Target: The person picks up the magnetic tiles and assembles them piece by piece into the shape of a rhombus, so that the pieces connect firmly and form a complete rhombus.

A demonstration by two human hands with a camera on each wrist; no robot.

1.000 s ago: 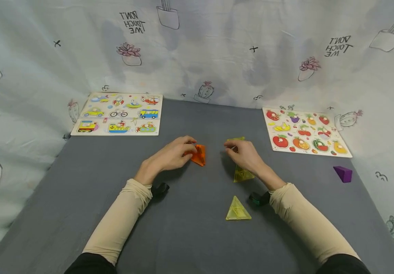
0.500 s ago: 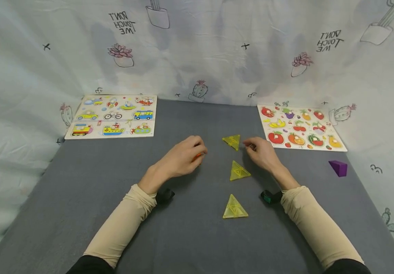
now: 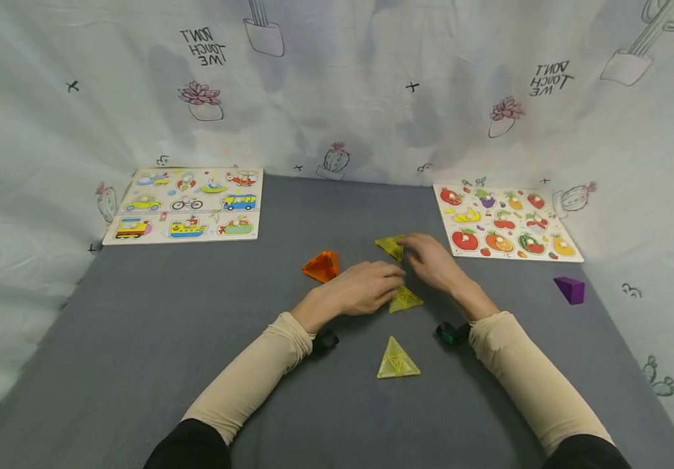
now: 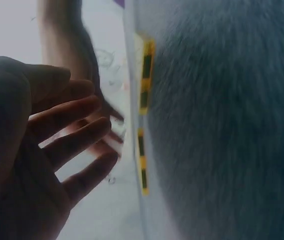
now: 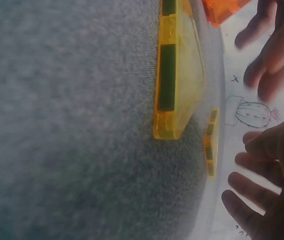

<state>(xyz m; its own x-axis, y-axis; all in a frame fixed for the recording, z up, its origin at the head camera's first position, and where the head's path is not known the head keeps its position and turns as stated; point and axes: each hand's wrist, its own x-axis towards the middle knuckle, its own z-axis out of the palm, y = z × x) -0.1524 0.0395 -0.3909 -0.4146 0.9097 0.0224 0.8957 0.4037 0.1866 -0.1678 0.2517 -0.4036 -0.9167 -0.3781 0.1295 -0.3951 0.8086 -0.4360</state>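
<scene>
My left hand (image 3: 366,286) reaches across the table, its fingertips over the edge of the middle yellow triangular tile (image 3: 405,299). The left wrist view shows its fingers (image 4: 77,112) loosely bent, holding nothing. Close to the far yellow triangular tile (image 3: 389,247) is my right hand (image 3: 433,264); whether it touches the tile I cannot tell. In the right wrist view its fingers (image 5: 254,192) are spread and relaxed. Behind the left hand sits a translucent orange piece (image 3: 322,267), folded into a pointed shape. A third yellow triangular tile (image 3: 398,359) lies flat nearer me.
A vehicle puzzle board (image 3: 184,207) lies at the back left, a fruit puzzle board (image 3: 506,225) at the back right. Near the right edge is a purple wedge-shaped block (image 3: 570,290). A patterned white curtain (image 3: 372,85) borders the grey table (image 3: 196,326).
My left hand has let go of the orange piece, now on the table, and moved right toward the yellow tiles. The right hand shifted right, then back left to the far tile.
</scene>
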